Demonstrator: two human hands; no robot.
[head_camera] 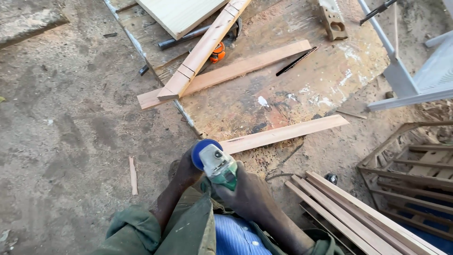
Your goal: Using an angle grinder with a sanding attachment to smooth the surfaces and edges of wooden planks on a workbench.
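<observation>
Both hands grip the grinder (218, 164), right hand (245, 193) closed round its body, left hand (186, 171) steadying the blue disc guard (200, 150) beside a plank (283, 134)

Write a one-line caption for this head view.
Right hand grips a green angle grinder, left hand beside its blue disc, near a wooden slat.

A wooden frame (415, 165) lies right; an orange tape measure (217, 52) above.
</observation>
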